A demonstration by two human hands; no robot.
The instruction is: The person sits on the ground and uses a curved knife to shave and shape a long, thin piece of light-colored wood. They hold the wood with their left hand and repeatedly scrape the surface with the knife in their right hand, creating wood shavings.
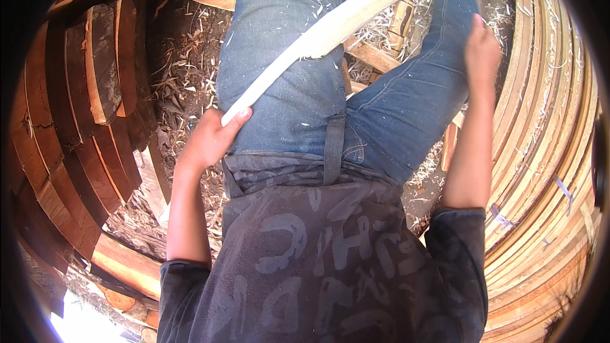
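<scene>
The left hand [210, 140] has its grip clenched around the near end of a long pale wooden strip [337, 22], thumb laid along the wood where it meets the hip. From that grip the strip runs up and to the right in a gentle bow, crossing the left thigh of the blue jeans [286, 57] and passing out at the top edge. Its underside looks freshly shaved, with ragged fibres hanging just beyond the thigh.

The right hand [481, 51] is raised on the far side of the strip, above the right knee, fingers curled; a thin dark curved thing seems to rise from it toward the strip, though whether the hand truly grasps it cannot be told from this angle.

Below both grips lies the dark grey shirt [324, 260] with faded pale lettering across the chest, and a dark strap hangs over the waistband.

Beyond the legs the ground is strewn with wood shavings [190, 51] and short offcuts. Left of the left hand stand stacked dark curved boards [70, 121]; right of the right hand rises a stack of pale bent wooden strips [546, 127], a few carrying small bluish tape tags
</scene>
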